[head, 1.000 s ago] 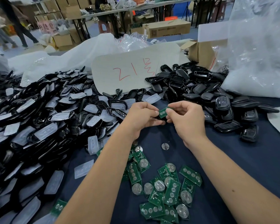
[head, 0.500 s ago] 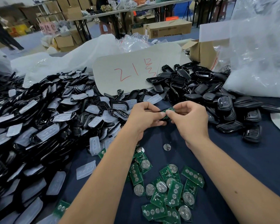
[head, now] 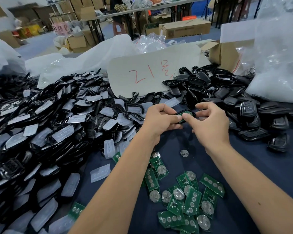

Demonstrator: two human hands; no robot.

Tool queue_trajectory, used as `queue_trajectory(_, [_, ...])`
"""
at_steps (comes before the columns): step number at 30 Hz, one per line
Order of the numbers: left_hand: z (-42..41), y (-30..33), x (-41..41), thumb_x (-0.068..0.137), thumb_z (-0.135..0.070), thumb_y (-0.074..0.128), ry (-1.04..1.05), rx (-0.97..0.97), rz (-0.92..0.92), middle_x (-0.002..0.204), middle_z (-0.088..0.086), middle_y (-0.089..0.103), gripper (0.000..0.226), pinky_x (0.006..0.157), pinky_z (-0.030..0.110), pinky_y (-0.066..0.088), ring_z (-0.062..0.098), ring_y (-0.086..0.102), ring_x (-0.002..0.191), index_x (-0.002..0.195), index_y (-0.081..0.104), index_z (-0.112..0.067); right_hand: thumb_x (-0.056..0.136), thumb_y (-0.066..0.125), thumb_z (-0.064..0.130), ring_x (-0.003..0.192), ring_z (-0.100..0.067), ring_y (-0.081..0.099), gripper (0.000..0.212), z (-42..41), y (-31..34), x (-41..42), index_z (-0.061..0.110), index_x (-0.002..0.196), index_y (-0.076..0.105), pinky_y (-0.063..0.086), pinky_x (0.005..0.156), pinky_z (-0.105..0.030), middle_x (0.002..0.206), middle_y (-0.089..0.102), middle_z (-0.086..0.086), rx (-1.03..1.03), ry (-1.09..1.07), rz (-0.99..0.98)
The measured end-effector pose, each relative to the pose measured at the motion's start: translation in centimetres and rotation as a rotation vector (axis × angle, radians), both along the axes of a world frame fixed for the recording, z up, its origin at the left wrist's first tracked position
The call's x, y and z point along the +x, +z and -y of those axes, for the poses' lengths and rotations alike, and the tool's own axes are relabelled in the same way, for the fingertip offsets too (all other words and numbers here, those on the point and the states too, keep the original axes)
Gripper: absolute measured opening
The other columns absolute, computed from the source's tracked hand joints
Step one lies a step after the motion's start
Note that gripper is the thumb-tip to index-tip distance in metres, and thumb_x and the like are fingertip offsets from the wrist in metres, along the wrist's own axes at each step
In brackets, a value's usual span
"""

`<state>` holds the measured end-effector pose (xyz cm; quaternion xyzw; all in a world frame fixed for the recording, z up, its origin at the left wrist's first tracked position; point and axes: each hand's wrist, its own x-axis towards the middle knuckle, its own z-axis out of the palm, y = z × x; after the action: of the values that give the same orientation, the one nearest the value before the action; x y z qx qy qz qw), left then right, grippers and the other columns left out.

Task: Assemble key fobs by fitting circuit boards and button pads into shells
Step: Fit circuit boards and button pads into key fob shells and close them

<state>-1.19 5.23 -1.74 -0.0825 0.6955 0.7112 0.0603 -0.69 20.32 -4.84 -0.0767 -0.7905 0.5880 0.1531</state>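
Two bare forearms come up from the bottom edge, no sleeves showing anywhere along them. The left hand (head: pixel 159 119) wears nothing: no glove, no ring, no watch at the wrist. Same for the right hand (head: pixel 210 122). Short, unpainted fingernails show at the thumbs. A tiny dark mark dots the right forearm.
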Motion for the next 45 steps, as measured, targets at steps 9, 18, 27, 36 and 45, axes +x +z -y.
queue_trajectory(9, [1.7, 2.0, 0.2, 0.086, 0.006, 0.077, -0.146, -0.082, -0.122, 0.077, 0.012, 0.065, 0.018, 0.060, 0.024, 0.057, 0.021, 0.065, 0.056, 0.091, 0.062, -0.004, 0.089, 0.080, 0.006, 0.050, -0.010, 0.061, 0.016, 0.0, 0.8, 0.1, -0.004, 0.099, 0.071, 0.049, 0.047, -0.022, 0.073, 0.067, -0.016, -0.316, 0.198, -0.024])
queue_trajectory(18, [10.3, 5.9, 0.4, 0.093, -0.001, 0.070, 0.156, -0.224, -0.253, 0.086, 0.005, 0.076, 0.014, 0.058, 0.021, 0.054, 0.009, 0.061, 0.060, 0.095, 0.074, -0.014, 0.091, 0.078, 0.018, 0.068, 0.002, 0.064, 0.008, 5.0, 2.2, 2.9, 0.023, 0.091, 0.071, 0.048, 0.062, -0.010, 0.076, 0.067, 0.018, 0.326, 0.248, -0.277])
queue_trajectory(27, [19.2, 4.8, 0.4, 0.105, -0.006, 0.053, 0.807, 0.086, -0.247, 0.116, 0.018, 0.064, 0.012, 0.058, 0.024, 0.058, 0.016, 0.070, 0.063, 0.117, 0.051, -0.009, 0.099, 0.063, 0.017, 0.117, -0.032, 0.051, 0.013, 17.3, 5.8, -0.7, 0.012, 0.108, 0.071, 0.051, 0.090, -0.038, 0.117, 0.060, -0.013, 0.903, 0.591, -0.342])
queue_trajectory(36, [19.3, 3.9, 0.5, 0.104, -0.004, 0.056, 0.789, 0.144, -0.274, 0.099, 0.014, 0.065, 0.012, 0.063, 0.025, 0.059, 0.017, 0.070, 0.069, 0.116, 0.054, -0.003, 0.085, 0.068, 0.005, 0.131, -0.037, 0.032, 0.024, 21.8, 7.3, -2.7, 0.016, 0.083, 0.047, 0.035, 0.079, -0.040, 0.122, 0.050, -0.014, 1.314, 0.602, -0.245])
queue_trajectory(45, [18.2, 4.1, 0.1, 0.102, -0.005, 0.061, 0.882, 0.246, -0.365, 0.083, 0.009, 0.059, 0.005, 0.066, 0.024, 0.059, 0.010, 0.062, 0.054, 0.104, 0.057, -0.008, 0.090, 0.062, 0.013, 0.128, -0.035, 0.037, 0.005, 21.6, 6.8, -2.4, 0.017, 0.090, 0.059, 0.042, 0.089, -0.039, 0.120, 0.054, -0.012, 1.235, 0.574, -0.373])
